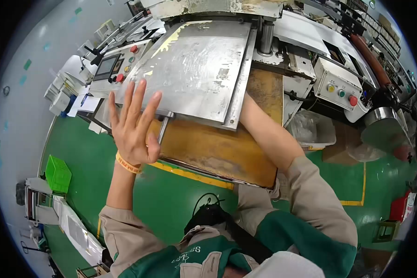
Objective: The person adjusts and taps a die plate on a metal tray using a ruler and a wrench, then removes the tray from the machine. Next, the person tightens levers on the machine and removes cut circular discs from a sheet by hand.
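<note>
At the front of the machine (213, 8), a scuffed metal plate (194, 69) extends over a stained brown table (204, 148). The left hand (133, 134) is open, fingers spread, holding nothing, at the plate's near left corner beside a metal rod (163, 129); contact with the plate cannot be determined. The right forearm (271, 132) passes under the plate's right edge; the right hand is hidden, its grip undetermined. A control box (336, 85) stands to the right.
</note>
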`<state>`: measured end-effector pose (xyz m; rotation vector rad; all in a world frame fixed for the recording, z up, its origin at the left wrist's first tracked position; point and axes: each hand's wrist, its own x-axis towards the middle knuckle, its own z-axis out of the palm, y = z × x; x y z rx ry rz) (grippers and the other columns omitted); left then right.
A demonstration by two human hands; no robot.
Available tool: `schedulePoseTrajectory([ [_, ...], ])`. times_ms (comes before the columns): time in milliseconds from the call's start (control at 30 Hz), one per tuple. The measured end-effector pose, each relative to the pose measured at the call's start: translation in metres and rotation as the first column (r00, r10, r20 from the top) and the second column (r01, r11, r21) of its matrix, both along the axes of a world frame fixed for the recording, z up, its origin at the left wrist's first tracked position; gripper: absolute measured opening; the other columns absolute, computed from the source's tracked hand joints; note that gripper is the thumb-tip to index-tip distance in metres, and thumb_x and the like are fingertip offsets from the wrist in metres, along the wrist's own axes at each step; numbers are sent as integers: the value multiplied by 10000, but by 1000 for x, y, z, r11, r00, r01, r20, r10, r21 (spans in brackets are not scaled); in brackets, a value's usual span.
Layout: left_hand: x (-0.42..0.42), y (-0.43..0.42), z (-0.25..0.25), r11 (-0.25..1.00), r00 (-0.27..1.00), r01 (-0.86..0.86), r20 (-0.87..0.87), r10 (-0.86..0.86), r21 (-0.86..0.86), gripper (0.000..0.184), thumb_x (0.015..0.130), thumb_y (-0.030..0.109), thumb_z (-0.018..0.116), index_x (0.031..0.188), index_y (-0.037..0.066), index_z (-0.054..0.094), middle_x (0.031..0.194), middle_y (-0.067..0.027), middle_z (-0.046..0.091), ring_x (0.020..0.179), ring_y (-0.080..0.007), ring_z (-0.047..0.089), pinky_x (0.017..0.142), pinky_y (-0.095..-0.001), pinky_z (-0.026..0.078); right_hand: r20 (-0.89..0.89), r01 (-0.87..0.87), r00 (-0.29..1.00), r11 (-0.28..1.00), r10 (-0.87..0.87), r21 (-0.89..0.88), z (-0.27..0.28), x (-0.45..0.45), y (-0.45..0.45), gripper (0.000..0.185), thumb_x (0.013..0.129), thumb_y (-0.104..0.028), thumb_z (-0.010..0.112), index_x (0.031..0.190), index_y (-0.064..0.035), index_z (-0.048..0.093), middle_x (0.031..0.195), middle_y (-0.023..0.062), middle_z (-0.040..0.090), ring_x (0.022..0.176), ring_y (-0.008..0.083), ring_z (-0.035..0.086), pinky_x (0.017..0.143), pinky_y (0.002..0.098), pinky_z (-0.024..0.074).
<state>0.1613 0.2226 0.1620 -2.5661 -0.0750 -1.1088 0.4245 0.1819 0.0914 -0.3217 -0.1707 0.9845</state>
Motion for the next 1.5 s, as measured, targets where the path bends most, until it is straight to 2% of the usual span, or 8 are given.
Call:
schedulePoseTrajectory([
  [433, 156, 75, -1, 996, 995, 85, 47, -85, -1, 649, 745, 221, 432, 1387, 232, 340, 1456, -134, 257, 1344, -287, 249, 1067, -564, 80, -216, 147, 967, 989, -138, 29, 31, 59, 21, 436, 951, -345, 333, 1232, -24, 422, 1200, 125, 531, 1094, 272, 513, 925, 380, 426],
  [533, 215, 103, -7, 987, 980, 142, 132, -151, 71, 608, 803, 230, 397, 1402, 262, 299, 1472, -124, 218, 1349, -289, 229, 1065, -566, 77, 54, 30, 998, 963, -16, -267, 17, 93, -19, 453, 949, -342, 351, 1285, -41, 395, 1185, 167, 550, 1123, 268, 514, 918, 347, 434],
  [567, 233, 112, -10, 982, 973, 175, 136, -184, 74, 594, 820, 241, 390, 1404, 276, 289, 1478, -119, 202, 1354, -285, 218, 1063, -568, 76, 389, 175, 921, 922, -28, -347, 5, 109, -48, 430, 940, -335, 401, 1187, -1, 509, 1107, 149, 596, 1094, 239, 549, 926, 314, 437],
  [633, 265, 126, -11, 973, 962, 200, 165, -217, 113, 562, 860, 255, 362, 1414, 266, 268, 1489, -116, 166, 1365, -290, 179, 1074, -545, 53, 975, 800, 189, 557, 116, -221, 7, 130, -129, 362, 915, -301, 494, 1083, -1, 610, 1048, 106, 644, 978, 175, 608, 835, 248, 449],
  [733, 302, 133, -12, 946, 931, 210, 244, -270, 245, 518, 915, 274, 331, 1415, 158, 257, 1479, -151, 167, 1364, -306, 175, 1085, -510, 78, 600, 763, -626, 235, 498, 602, -2, 192, -246, 401, 837, -312, 594, 1191, -127, 559, 1180, 146, 571, 1099, 313, 534, 910, 367, 417],
  [867, 340, 152, -13, 995, 989, 18, 147, -32, 99, 664, 853, 353, 436, 1430, 122, 200, 1472, -237, 87, 1341, -431, 110, 1085, -536, 51, 464, 960, -239, 135, 853, 245, -16, 238, -327, 651, 807, -513, 561, 1373, -261, 362, 1440, 103, 308, 1326, 340, 270, 1059, 482, 218],
  [1333, 394, 185, -26, 945, 923, -64, 379, -66, 320, 620, 886, 327, 405, 1428, 103, 207, 1483, -192, 103, 1363, -386, 77, 1078, -541, -1, 607, 952, -303, 198, 735, 235, -6, 233, -316, 609, 701, -221, 715, 1267, -214, 493, 1264, 89, 521, 1125, 293, 515, 930, 357, 413],
  [1500, 329, 115, -37, 861, 863, 466, 321, -391, -203, 620, 888, 338, 421, 1406, 72, 207, 1456, -185, 183, 1348, -356, 154, 1078, -516, 77, 627, 958, -287, 216, 724, 188, -2, 234, -319, 602, 711, -273, 715, 1266, -207, 492, 1237, 99, 540, 1110, 286, 528, 920, 358, 416],
])
